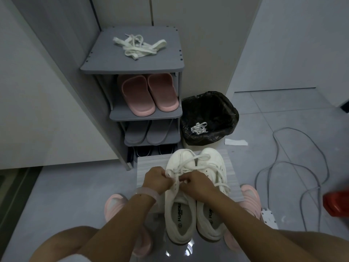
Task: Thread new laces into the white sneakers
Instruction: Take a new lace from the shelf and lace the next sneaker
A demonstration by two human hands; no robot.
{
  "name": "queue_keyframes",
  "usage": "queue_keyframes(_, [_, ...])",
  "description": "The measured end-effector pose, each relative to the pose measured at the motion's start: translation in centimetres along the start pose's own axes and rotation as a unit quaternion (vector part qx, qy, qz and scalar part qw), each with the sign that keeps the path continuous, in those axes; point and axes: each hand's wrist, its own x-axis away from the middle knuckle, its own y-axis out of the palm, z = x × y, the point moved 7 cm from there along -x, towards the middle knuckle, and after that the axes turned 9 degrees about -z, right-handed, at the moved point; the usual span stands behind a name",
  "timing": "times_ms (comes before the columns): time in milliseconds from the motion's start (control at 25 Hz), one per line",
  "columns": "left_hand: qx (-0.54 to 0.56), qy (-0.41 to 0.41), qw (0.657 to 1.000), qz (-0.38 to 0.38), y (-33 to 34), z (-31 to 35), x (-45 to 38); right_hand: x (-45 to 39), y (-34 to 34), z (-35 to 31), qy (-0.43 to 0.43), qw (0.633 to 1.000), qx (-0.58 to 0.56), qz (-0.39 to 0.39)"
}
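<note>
Head view: left hand (157, 179) and right hand (196, 183) both pinch the white lace (186, 167) over the left sneaker (180, 210), right sneaker (211, 186) touching alongside.

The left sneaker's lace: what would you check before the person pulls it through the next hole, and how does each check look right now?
1. Left hand grips the lace: ok.
2. Right hand pinches the lace at the eyelets: ok.
3. Left sneaker sits flat beside the right sneaker: ok.
4. Lace free of knots: cannot tell.
5. Spare laces wait on the shoe rack: ok.
</note>
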Motion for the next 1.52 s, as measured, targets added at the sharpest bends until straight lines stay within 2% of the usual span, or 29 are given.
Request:
queue_keyframes(160, [-0.005, 0.043, 0.999, -0.031, 0.4, 0.5, 0.0, -0.3, 0.1, 0.5, 0.027, 0.999, -0.01, 0.02])
queue_keyframes(360, [-0.029, 0.042, 0.986, -0.157, 2.3, 1.3, 1.0, -0.8, 0.6, 0.3, 0.027, 0.999, 0.016, 0.04])
queue_keyframes(440, [-0.07, 0.038, 0.992, -0.102, 1.9, 1.5, 1.3, -0.9, 0.4, 0.3, 0.02, 0.999, 0.011, 0.04])
queue_keyframes(520, [-0.044, 0.013, 0.997, -0.062, 1.0, 1.2, 1.3, -1.1, 0.2, 0.5, 0.021, 0.999, 0.007, 0.047])
queue_keyframes(640, [0.063, -0.069, 0.991, -0.091, 0.6, -0.2, 1.0, -0.6, -0.5, -0.1, 0.004, 0.997, -0.026, 0.078])
queue_keyframes(720, [0.092, -0.096, 0.985, -0.11, 0.8, -0.9, 0.9, 0.8, -4.0, -0.2, 0.012, 0.988, 0.001, 0.152])
queue_keyframes(800, [0.096, -0.097, 0.983, -0.122, 0.9, -1.1, 0.9, 2.9, -9.6, 0.8, 0.053, 0.955, 0.082, 0.28])
queue_keyframes(880, [0.1, -0.088, 0.983, -0.129, 1.0, -1.0, 0.9, 5.0, -13.8, 3.1, 0.122, 0.923, 0.127, 0.342])
queue_keyframes(960, [0.084, -0.068, 0.986, -0.126, 1.0, -0.4, 1.1, 5.4, -13.9, 4.1, 0.181, 0.921, 0.182, 0.295])
queue_keyframes(1000, [0.066, -0.053, 0.989, -0.12, 0.9, 0.0, 1.2, 4.9, -12.8, 3.5, 0.173, 0.925, 0.212, 0.264])
queue_keyframes(1160, [0.015, -0.016, 0.995, -0.095, 0.6, 0.8, 1.6, 2.2, -5.5, -1.9, -0.032, 0.951, 0.255, 0.172])
queue_keyframes(1240, [-0.02, -0.015, 0.996, -0.091, 0.5, 0.9, 1.5, 1.2, -2.8, -2.7, -0.06, 0.939, 0.311, 0.131])
queue_keyframes(1320, [-0.023, -0.027, 0.995, -0.094, 0.4, 0.7, 1.3, 0.8, -2.0, -2.3, -0.044, 0.928, 0.348, 0.123])
queue_keyframes(1440, [0.046, -0.062, 0.992, -0.099, 0.4, 0.4, 1.2, 1.1, -2.7, -2.3, -0.052, 0.918, 0.368, 0.136])
queue_keyframes(1520, [0.092, -0.08, 0.987, -0.105, 0.5, 0.3, 1.3, 2.3, -6.6, -1.3, -0.01, 0.918, 0.321, 0.231])
